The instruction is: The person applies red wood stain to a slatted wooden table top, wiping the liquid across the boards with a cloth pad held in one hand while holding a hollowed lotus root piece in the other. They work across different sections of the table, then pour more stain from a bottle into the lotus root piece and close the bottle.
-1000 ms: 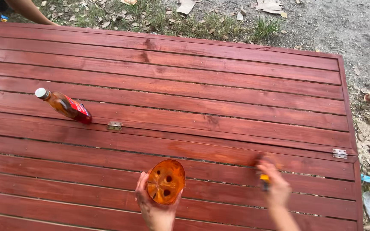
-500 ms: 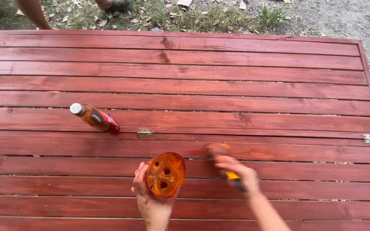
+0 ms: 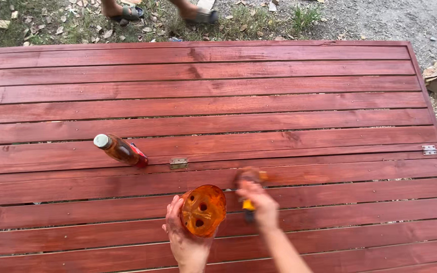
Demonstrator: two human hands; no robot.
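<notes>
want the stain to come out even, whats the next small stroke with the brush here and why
Probably draw the brush in the right hand rightward along the same plank. The brush sits at the left end of a paler, duller streak on that plank, while the planks above look darker and glossier. The left hand holds the orange stain cup close by for a dip if the bristles run dry.

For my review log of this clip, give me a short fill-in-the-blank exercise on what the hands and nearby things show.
1. The left hand holds an ____ container stained with liquid.
2. The right hand presses a brush against the ____ wooden slats.
3. The bottle stands to the ____ of a metal hinge.

Missing words: orange; red-brown; left
</notes>
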